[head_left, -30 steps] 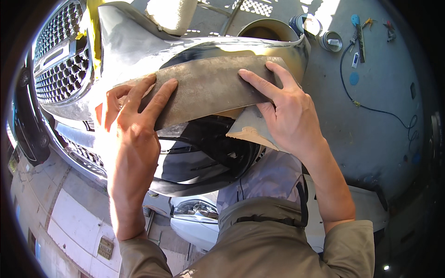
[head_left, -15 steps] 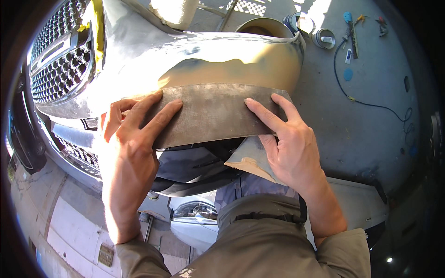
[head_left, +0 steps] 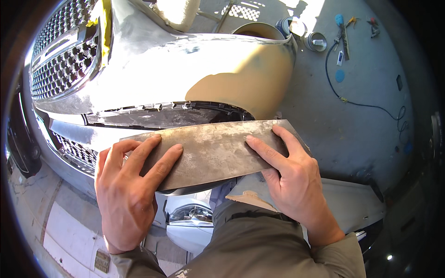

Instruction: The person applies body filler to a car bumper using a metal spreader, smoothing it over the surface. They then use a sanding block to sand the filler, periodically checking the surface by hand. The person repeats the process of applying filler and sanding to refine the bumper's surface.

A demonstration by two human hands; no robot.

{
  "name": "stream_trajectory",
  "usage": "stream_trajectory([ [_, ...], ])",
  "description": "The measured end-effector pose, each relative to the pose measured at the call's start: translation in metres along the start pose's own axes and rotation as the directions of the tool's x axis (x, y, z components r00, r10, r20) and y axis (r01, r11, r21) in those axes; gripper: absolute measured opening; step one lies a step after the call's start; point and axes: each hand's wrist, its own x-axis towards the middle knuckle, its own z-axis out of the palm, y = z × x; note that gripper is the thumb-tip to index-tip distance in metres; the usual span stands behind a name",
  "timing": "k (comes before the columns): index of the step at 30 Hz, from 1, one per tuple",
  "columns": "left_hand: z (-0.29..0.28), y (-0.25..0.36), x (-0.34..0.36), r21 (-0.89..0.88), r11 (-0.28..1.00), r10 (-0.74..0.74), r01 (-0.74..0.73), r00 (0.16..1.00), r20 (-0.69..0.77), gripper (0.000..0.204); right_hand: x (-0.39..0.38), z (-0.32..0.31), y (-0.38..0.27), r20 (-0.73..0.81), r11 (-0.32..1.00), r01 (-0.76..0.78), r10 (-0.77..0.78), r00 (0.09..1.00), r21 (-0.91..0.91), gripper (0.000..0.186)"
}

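Head view: left hand [head_left: 130, 185] at 8 o'clock and right hand [head_left: 297, 180] at 4 o'clock are gripping a metal sheet [head_left: 211, 155] near centre, both partly closed, fingers spread over its face. Right hand is also holding a grey plate [head_left: 256, 182] with tan paste [head_left: 249, 197]; tan-patched bumper [head_left: 232, 72] is sitting toward 12 o'clock.

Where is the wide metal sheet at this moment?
In the head view, the metal sheet is near the middle, between the left hand and right hand, below the tan patch on the car.
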Motion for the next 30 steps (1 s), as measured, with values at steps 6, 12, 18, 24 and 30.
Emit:
stream_trajectory([
  [6, 0.000, 0.016, -0.020, -0.055, 0.985, 0.157, -0.161, 0.985, -0.064, 0.043, -0.027, -0.050, 0.030, -0.041, 0.994, 0.105, -0.105, 0.994, -0.011, 0.052],
  [12, 0.061, 0.035, -0.003, -0.650, 0.752, 0.208, -0.109, 0.975, 0.077, 0.052, -0.080, -0.107, 0.107, -0.449, 0.842, 0.041, 0.245, 0.859, 0.538, 0.038],
  [18, 0.141, 0.124, 0.024, -0.844, -0.394, 0.309, 0.364, 0.917, 0.251, 0.084, -0.097, -0.101, 0.141, -0.398, 0.674, 0.026, 0.404, 0.824, 0.739, 0.041],
  [24, 0.149, 0.175, 0.041, -0.487, -0.778, 0.311, 0.397, 0.917, 0.251, 0.088, -0.091, -0.088, 0.102, -0.151, 0.729, 0.660, -0.684, 0.714, -0.185, 0.037],
  [30, 0.130, 0.167, 0.036, -0.538, -0.794, 0.215, 0.283, 0.959, 0.187, 0.091, -0.076, -0.084, 0.116, -0.041, 0.628, 0.698, -0.753, 0.657, -0.344, 0.042],
])
